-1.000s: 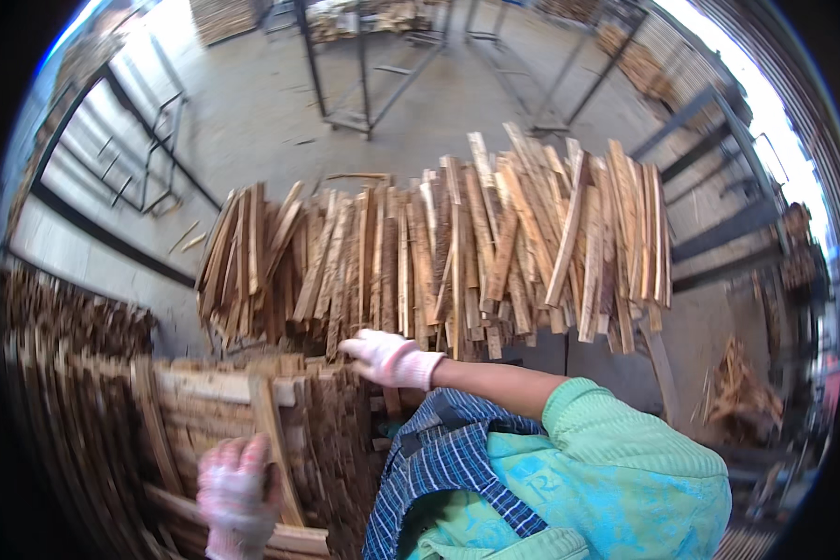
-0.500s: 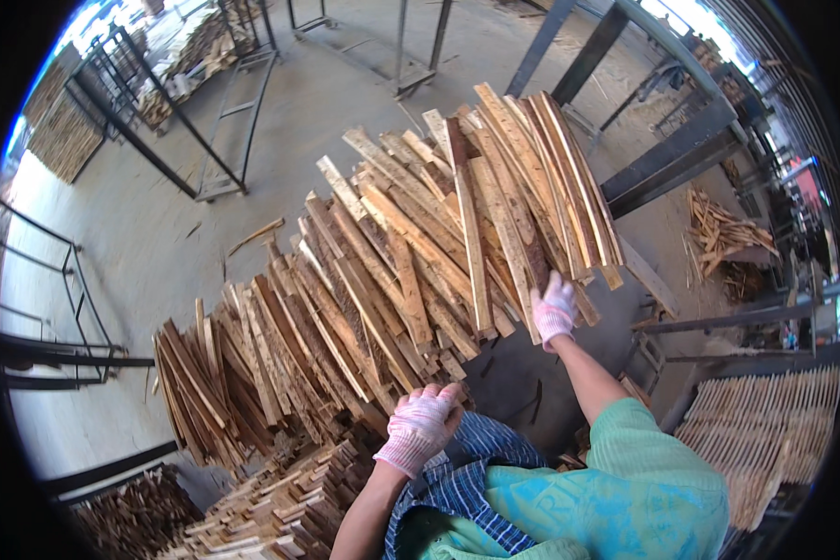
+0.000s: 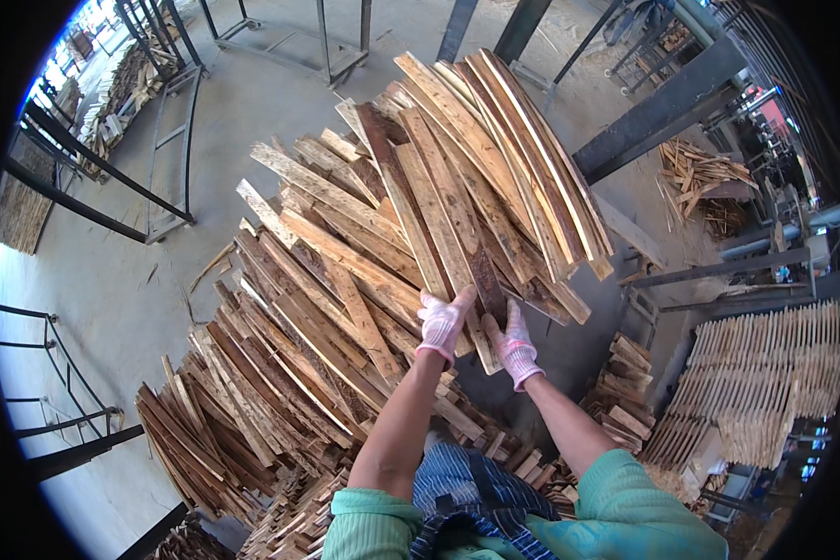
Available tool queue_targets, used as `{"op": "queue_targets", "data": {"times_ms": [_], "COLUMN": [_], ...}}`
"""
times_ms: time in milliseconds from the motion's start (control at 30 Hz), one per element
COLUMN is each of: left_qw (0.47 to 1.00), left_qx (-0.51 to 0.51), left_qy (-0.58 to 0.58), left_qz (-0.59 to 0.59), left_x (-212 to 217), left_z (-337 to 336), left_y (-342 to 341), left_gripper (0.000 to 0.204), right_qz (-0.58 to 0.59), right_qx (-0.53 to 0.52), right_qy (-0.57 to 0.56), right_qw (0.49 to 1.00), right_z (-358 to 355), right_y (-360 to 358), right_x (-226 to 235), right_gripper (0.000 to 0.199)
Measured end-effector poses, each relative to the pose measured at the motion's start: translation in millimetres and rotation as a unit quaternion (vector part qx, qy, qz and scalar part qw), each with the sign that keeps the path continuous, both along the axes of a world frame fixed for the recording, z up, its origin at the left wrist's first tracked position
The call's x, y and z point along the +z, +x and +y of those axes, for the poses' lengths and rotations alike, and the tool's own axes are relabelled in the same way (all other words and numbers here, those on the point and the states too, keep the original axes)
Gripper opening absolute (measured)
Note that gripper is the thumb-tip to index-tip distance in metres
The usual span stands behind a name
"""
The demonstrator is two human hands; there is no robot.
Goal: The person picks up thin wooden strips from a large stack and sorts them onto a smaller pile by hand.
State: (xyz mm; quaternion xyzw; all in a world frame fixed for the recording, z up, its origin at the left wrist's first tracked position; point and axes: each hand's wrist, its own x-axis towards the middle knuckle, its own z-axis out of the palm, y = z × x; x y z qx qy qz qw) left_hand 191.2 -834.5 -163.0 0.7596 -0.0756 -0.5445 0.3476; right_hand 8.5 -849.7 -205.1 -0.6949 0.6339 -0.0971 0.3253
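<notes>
Long rough wooden slats [image 3: 345, 247] lie in a wide, slanting stack in front of me, some with dark bark on their faces. My left hand [image 3: 442, 327], in a pale pink and white knit glove, grips the near end of a light slat [image 3: 417, 224], thumb to the right. Close beside it my right hand [image 3: 512, 347], gloved alike, holds the near end of a bark-faced slat [image 3: 483, 275], thumb toward the left hand. The slats' undersides and some fingertips are hidden.
Dark metal posts and a beam [image 3: 663, 121] stand beyond the stack's right end. Metal frame racks [image 3: 168, 149] stand on the concrete floor at the far left. Bundled thin sticks [image 3: 756, 373] sit at right, below a heap of scrap wood [image 3: 705, 173]. Short wood pieces [image 3: 625, 383] are piled near me.
My left hand has moved from near my body up and forward onto a slat. My right hand has shifted left and lower in view, beside it. The view has turned and moved closer.
</notes>
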Motion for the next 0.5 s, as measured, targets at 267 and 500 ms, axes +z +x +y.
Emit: {"op": "queue_targets", "data": {"times_ms": [267, 500], "left_qw": [0.997, 0.993], "left_qx": [0.017, -0.065], "left_qy": [-0.058, -0.046], "left_qz": [0.055, 0.093], "left_x": [0, 39], "left_z": [2, 67], "left_y": [-5, 50], "left_gripper": [0.105, 0.094], "right_qz": [-0.054, -0.231], "right_qx": [-0.026, 0.022], "right_qy": [0.172, 0.298], "right_qw": [0.983, 0.926], "right_z": [-27, 46], "right_y": [8, 50], "right_x": [31, 70], "right_gripper": [0.089, 0.069]}}
